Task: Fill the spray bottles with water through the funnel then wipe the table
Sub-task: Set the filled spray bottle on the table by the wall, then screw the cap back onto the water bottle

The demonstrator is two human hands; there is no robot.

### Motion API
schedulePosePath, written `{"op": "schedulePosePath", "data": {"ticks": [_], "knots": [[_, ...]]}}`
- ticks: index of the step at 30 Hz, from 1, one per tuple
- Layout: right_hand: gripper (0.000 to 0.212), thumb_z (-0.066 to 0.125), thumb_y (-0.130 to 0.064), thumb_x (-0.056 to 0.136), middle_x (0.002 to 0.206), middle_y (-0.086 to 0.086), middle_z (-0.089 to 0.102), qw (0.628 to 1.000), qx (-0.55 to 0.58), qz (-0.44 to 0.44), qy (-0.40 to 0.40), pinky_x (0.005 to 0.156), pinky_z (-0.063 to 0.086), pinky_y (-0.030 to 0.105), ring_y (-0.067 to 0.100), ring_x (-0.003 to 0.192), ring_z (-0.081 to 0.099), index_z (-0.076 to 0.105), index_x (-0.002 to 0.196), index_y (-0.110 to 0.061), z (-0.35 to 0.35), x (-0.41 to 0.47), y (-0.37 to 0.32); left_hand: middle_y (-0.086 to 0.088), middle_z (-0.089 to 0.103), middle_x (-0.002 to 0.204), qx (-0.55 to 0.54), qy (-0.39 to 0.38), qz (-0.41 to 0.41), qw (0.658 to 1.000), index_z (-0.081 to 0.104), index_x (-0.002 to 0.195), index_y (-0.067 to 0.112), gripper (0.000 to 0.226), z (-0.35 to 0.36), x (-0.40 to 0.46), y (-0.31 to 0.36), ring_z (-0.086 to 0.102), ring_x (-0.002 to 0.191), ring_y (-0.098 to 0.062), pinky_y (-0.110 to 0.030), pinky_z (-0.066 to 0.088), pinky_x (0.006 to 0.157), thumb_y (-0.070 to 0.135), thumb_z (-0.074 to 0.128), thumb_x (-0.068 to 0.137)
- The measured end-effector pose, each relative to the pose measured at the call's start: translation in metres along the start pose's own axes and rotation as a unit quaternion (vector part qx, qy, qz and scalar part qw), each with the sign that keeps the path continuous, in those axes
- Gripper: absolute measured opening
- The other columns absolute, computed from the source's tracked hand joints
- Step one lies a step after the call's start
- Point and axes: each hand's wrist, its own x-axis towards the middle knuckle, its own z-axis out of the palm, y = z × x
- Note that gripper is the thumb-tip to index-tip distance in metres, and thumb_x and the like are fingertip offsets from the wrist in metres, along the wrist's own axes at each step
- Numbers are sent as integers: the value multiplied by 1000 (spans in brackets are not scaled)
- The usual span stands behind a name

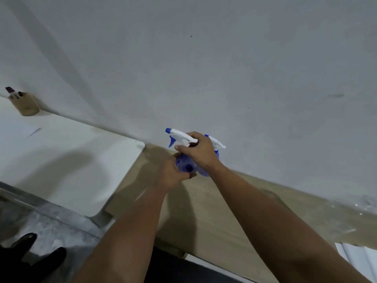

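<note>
While both hands work at the wooden bench [214, 211] by the wall, left hand [170, 173] grips the translucent blue spray bottle [186, 165] body; right hand [199, 151] pinches its white trigger head [180, 137], blue nozzle. Second bottle [216, 145] just behind.

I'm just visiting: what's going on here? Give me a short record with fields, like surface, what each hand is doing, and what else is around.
surface: wooden table against a pale wall
left hand: grips the blue body of the near spray bottle
right hand: grips that bottle's white trigger head, possibly twisting it
second spray bottle: behind the right hand, mostly hidden
funnel: not in view
neighbouring surface: white table with a brown pen cup
far right: clear plastic item, blurred
</note>
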Motion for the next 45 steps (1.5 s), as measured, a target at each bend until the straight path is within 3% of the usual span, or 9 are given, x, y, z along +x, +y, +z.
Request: {"op": "schedulePosePath", "data": {"ticks": [5,9,13,16,21,28,33,37,45], "knots": [[28,89,-28,73,85,6,76,998,-44,1,44,85,61,54,28,87,75,73,92,-15,7,33,30,23,65,105,-12,8,12,1000,56,118,34,66,-4,45,-16,61,95,19,-3,47,78,21,95,66],[28,88,-27,76,93,-3,80,998,-31,17,51,91,62,51,18,94,77,76,101,-23,20,54,57,4,69,121,-17,-11,8,1000,58,129,15,82,-2,76,-36,67,114,-17,-41,56,99,28,95,57],[30,86,-15,85,103,0,79,997,-50,19,54,90,61,32,9,96,74,76,113,-14,29,72,83,-4,63,114,96,-44,21,994,57,130,-4,55,4,95,-55,63,112,-25,-1,46,78,4,80,81],[28,84,-12,87,99,-5,75,996,-53,38,55,82,57,17,-6,87,69,74,113,-12,34,83,106,-20,70,110,147,-29,46,988,63,122,-7,40,11,109,-80,63,95,-23,-2,39,69,-6,73,83],[33,82,-14,90,108,-4,75,995,-47,49,69,95,58,30,8,99,71,72,121,-16,49,83,134,-9,70,109,200,-11,13,980,64,121,4,34,17,112,-99,65,100,-24,-18,34,75,5,71,87],[44,77,-15,92,127,4,75,991,-91,71,63,105,56,37,20,118,69,67,135,-13,46,72,136,-17,71,113,211,9,44,977,65,122,4,38,18,107,-93,66,103,-34,-15,30,73,3,73,84],[39,71,-10,97,133,10,71,987,-112,96,56,105,48,29,19,122,64,67,136,-6,23,28,116,-10,70,114,195,40,-33,979,64,123,13,41,18,63,-77,66,105,-31,-33,48,84,22,76,85],[24,77,-14,92,111,10,79,983,-116,114,90,96,53,28,18,101,71,77,115,-6,-19,-36,108,-14,71,117,254,79,-40,963,70,122,12,42,40,-10,-43,65,107,-36,-36,46,83,35,76,87],[22,73,-17,93,109,4,79,939,-195,232,162,94,54,29,18,100,71,79,113,-12,-168,-208,150,0,68,117,188,-64,50,979,71,114,20,53,191,-91,37,69,104,-26,-38,56,85,56,67,74]]}}
